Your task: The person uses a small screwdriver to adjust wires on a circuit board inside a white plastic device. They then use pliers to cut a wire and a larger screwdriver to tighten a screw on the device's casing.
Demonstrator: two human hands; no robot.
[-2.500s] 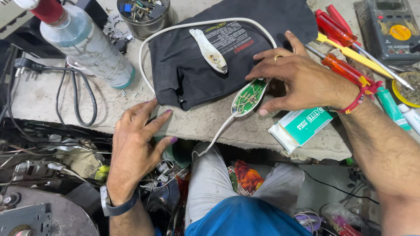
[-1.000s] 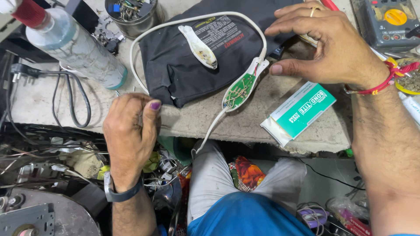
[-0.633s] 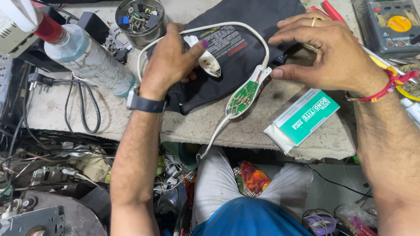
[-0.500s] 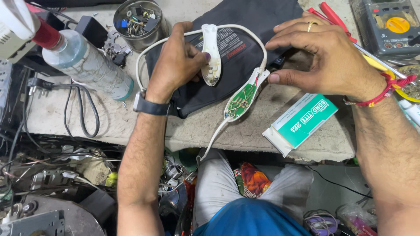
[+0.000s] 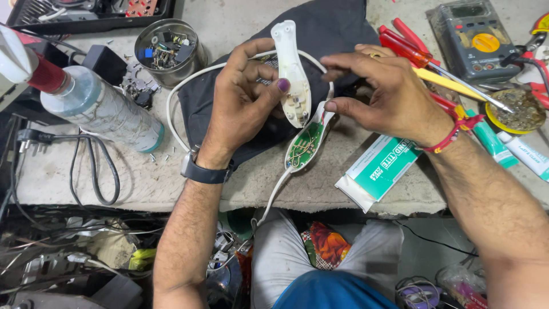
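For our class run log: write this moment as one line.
left hand: holds white cover | right hand: steadies open casing | under: black cloth

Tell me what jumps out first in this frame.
Centre of the bench: the left hand holds a white plastic cover up over the open half with its green circuit board, which the right hand steadies on a black cloth. Upper right lies a multimeter; upper left, a clear bottle on its side.

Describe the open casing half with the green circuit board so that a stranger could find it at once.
On the grey workbench lies a black cloth. At its front edge, under the right hand, sits the open casing half. Unlike the plain white cover in the left hand, it shows a green board.
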